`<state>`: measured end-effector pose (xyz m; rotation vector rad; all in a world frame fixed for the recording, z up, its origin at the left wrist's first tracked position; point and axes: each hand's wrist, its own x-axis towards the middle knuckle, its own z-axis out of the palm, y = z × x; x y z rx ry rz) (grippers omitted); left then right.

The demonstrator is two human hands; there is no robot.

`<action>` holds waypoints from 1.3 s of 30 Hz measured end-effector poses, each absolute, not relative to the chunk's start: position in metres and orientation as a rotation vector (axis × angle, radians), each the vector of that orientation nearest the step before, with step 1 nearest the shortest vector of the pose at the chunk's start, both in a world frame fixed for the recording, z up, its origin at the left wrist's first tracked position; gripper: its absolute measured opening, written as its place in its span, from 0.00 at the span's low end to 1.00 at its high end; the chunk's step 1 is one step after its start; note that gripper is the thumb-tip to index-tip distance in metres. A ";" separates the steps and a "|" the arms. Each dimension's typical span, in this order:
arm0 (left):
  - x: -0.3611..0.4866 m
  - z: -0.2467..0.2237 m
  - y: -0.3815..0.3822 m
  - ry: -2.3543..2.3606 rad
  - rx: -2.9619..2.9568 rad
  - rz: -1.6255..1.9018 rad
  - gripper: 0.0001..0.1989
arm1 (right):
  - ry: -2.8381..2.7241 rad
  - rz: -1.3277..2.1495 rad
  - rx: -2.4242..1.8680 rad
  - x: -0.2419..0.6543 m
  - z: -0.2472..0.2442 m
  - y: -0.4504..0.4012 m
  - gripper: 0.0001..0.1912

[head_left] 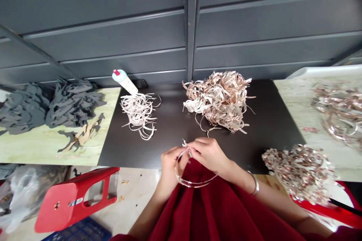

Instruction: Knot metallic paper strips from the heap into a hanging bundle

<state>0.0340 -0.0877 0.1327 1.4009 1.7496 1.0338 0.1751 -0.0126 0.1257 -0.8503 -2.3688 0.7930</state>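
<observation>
Both hands meet at the front edge of the black board (169,120), in front of the red clothing. My left hand (172,163) is closed on one side of a thin rose-gold looped strip (194,185). With fingers pinched, my right hand (207,152) touches the strip's top, where small pale ends stick up between the fingertips. The loop hangs below the hands. Beyond them lies a tangled pile of rose-gold and white strips (223,99). A smaller heap of pale strips (138,113) lies at the board's left.
A white bottle with a red tip (125,82) lies behind the pale heap. Dark grey cut pieces (73,103) are piled at the left. At the right is a rose-gold bundle (299,171) over a red container. A red stool (65,203) stands below left.
</observation>
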 end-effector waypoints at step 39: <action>0.036 0.140 -0.086 1.737 1.468 0.968 0.16 | -2.253 1.165 -0.807 0.179 0.128 -0.006 0.12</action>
